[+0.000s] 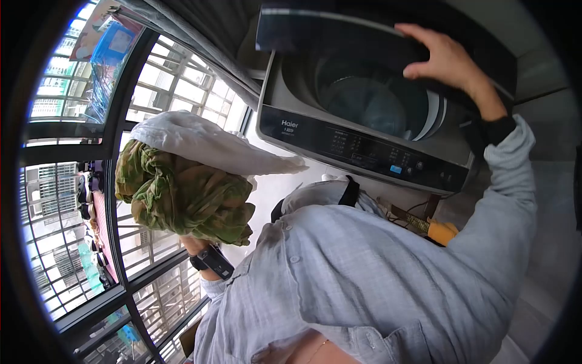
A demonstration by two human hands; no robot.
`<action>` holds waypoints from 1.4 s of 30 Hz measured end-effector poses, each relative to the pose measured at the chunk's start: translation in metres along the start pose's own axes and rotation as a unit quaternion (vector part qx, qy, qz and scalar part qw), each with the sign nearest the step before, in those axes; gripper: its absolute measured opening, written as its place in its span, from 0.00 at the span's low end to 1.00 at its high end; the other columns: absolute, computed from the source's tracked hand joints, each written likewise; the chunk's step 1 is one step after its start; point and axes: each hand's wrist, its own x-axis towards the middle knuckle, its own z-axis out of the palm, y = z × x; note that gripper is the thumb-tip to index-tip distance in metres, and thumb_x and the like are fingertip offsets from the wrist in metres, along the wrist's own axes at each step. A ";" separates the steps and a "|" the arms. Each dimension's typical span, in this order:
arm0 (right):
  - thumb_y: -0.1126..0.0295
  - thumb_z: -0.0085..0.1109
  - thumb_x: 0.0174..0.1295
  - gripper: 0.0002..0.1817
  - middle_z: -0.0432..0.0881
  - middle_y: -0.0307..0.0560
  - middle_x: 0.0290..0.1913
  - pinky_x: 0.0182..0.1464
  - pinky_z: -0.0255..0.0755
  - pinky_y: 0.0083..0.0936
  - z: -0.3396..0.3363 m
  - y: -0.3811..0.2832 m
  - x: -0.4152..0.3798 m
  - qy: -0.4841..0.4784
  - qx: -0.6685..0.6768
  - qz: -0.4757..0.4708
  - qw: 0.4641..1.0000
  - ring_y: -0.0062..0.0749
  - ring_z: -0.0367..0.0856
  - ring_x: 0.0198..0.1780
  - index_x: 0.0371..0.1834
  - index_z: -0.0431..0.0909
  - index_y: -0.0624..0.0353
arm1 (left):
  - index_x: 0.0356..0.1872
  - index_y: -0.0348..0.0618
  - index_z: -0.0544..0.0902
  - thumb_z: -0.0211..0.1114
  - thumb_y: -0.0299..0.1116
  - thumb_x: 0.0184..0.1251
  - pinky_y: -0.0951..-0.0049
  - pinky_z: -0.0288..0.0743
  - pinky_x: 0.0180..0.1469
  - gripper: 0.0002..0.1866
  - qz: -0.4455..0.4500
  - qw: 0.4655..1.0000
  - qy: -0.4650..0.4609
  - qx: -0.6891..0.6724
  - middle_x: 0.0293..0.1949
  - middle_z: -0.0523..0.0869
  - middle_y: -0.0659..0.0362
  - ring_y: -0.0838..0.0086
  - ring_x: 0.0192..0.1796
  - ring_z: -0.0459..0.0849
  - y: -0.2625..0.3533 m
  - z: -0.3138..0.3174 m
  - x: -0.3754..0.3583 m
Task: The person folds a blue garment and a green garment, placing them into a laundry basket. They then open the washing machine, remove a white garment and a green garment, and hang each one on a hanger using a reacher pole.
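Note:
A bundle of clothes is held up at the left: a crumpled green-and-brown camouflage cloth point(182, 191) with a white cloth point(206, 142) draped over its top. My left forearm point(195, 246) rises beneath it, and my left hand is hidden by the fabric it carries. At the upper right, my right hand point(445, 57) lies against the dark lid point(339, 30) of a Haier top-loading washing machine point(291, 127), thumb and fingers spread apart. The lid is raised, and the round drum point(370, 103) shows below it.
The washer's control panel point(370, 145) faces me. Barred windows with a dark frame point(112, 142) run along the left, beside a grey curtain point(200, 48). A blue item point(114, 43) hangs at the upper left. Something orange-yellow point(442, 232) is near my right elbow.

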 end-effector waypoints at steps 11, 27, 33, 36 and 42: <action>0.63 0.72 0.34 0.44 0.75 0.51 0.48 0.55 0.67 0.34 0.094 -0.031 -0.045 -0.100 0.088 0.138 0.981 0.46 0.73 0.54 0.63 0.66 0.44 | 0.54 0.36 0.71 0.52 0.45 0.68 0.62 0.74 0.53 0.23 -0.003 0.963 -0.268 0.012 0.49 0.80 0.53 0.63 0.50 0.80 0.090 0.075 0.083; 0.67 0.61 0.52 0.13 0.78 0.47 0.43 0.47 0.69 0.32 0.080 -0.052 -0.080 0.108 0.107 0.057 0.987 0.42 0.76 0.47 0.40 0.78 0.61 | 0.56 0.41 0.70 0.51 0.48 0.69 0.66 0.75 0.52 0.23 -0.168 0.852 -0.492 0.063 0.50 0.80 0.56 0.71 0.50 0.81 0.004 0.300 0.118; 0.66 0.59 0.56 0.12 0.79 0.47 0.43 0.43 0.72 0.32 0.069 -0.081 -0.027 0.290 0.203 -0.034 0.935 0.44 0.79 0.43 0.38 0.78 0.63 | 0.50 0.38 0.75 0.55 0.52 0.65 0.77 0.74 0.46 0.26 -0.144 0.829 -0.531 0.101 0.44 0.81 0.58 0.76 0.44 0.81 0.011 0.306 0.121; 0.58 0.59 0.55 0.17 0.80 0.49 0.41 0.44 0.72 0.36 0.087 -0.082 0.019 0.365 0.122 -0.017 0.923 0.47 0.79 0.43 0.39 0.78 0.60 | 0.49 0.37 0.77 0.56 0.55 0.64 0.80 0.73 0.41 0.28 -0.104 0.834 -0.528 0.124 0.40 0.82 0.60 0.79 0.40 0.80 0.024 0.302 0.094; 0.59 0.53 0.58 0.13 0.80 0.56 0.36 0.41 0.72 0.39 0.090 -0.030 0.046 0.226 0.091 0.131 0.961 0.53 0.78 0.41 0.38 0.78 0.55 | 0.44 0.35 0.79 0.59 0.47 0.64 0.77 0.77 0.41 0.22 -0.102 0.892 -0.440 0.015 0.37 0.84 0.59 0.75 0.35 0.84 0.059 0.260 0.114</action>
